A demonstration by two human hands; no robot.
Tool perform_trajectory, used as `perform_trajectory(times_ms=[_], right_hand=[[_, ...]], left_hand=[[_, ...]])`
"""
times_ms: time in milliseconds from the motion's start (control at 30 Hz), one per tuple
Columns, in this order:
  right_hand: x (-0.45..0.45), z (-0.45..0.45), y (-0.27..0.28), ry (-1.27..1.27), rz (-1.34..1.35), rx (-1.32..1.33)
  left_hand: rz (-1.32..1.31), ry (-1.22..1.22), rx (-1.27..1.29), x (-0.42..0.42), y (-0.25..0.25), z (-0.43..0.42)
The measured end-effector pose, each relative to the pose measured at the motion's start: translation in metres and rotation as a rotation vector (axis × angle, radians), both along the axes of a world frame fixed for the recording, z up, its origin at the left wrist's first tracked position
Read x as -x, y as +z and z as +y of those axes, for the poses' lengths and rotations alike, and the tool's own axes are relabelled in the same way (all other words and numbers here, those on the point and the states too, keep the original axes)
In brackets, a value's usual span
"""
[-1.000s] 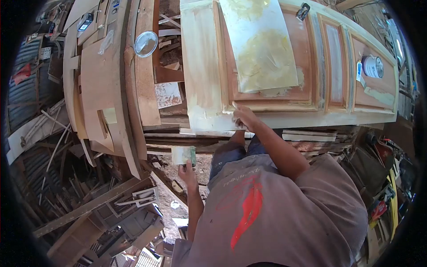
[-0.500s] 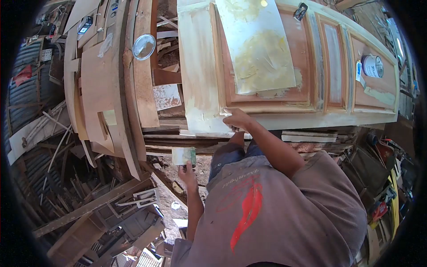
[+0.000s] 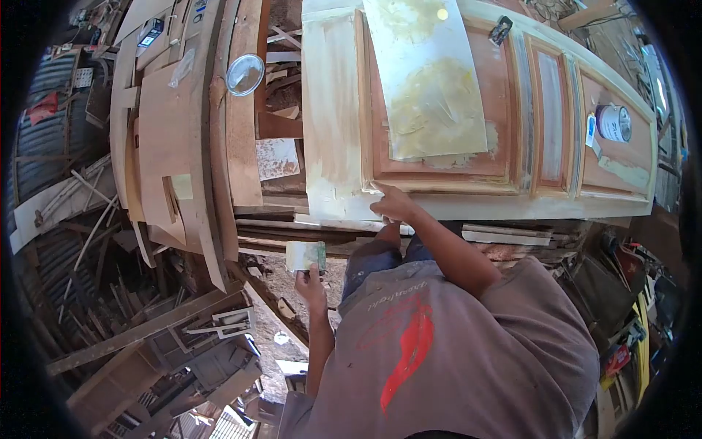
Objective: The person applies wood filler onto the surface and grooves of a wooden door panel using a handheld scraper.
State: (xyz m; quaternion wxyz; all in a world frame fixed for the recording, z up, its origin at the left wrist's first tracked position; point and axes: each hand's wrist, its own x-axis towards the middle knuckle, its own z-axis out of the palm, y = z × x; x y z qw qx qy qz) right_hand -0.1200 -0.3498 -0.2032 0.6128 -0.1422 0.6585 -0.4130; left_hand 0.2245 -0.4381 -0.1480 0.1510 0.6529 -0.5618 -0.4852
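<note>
Sitting nearer panel corner (image 3: 365, 188) now — right fingers (image 3: 385, 192).

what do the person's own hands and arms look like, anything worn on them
The left hand and right hand are ungloved, with no watch or bracelet visible. The arms are bare below the short sleeves of a grey-brown shirt, marked with a red shape and small pale lettering.

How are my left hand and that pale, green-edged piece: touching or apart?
Touching: the head view shows the left hand gripping the pale, green-edged piece by its lower edge.
</note>
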Motion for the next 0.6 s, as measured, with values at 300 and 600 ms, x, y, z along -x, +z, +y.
perform_trajectory(times_ms=[300, 600], right_hand=[[-0.046, -0.012, -0.002, 0.195, 0.448, -0.032], [-0.040, -0.023, 0.047, 0.322, 0.437, -0.077]], left_hand=[[0.072, 0.014, 0.024, -0.001, -0.009, 0.006], [0.005, 0.012, 0.051, 0.001, -0.006, 0.002]])
